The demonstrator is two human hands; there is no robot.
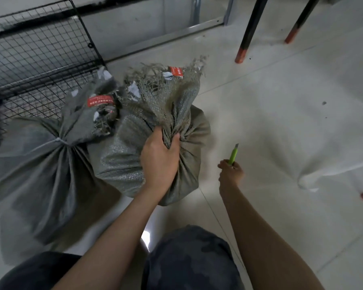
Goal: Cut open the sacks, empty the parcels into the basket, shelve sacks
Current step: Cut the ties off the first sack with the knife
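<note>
Two grey woven sacks stand on the floor, both tied at the neck, each with a red label near its frayed top. My left hand point(159, 155) grips the bunched neck of the right sack point(122, 162). The left sack point(36, 164) leans against it, bound with a white tie. My right hand point(231, 170) holds a green utility knife point(232, 154), blade pointing up, to the right of the sack and apart from it. A black wire basket point(40, 57) sits behind the sacks at the upper left.
Two black chair legs with red tips point(242, 53) stand on the pale tiled floor at the upper right. A metal shelf frame point(197, 28) runs along the wall. A white shape lies at the right edge. My knees are at the bottom.
</note>
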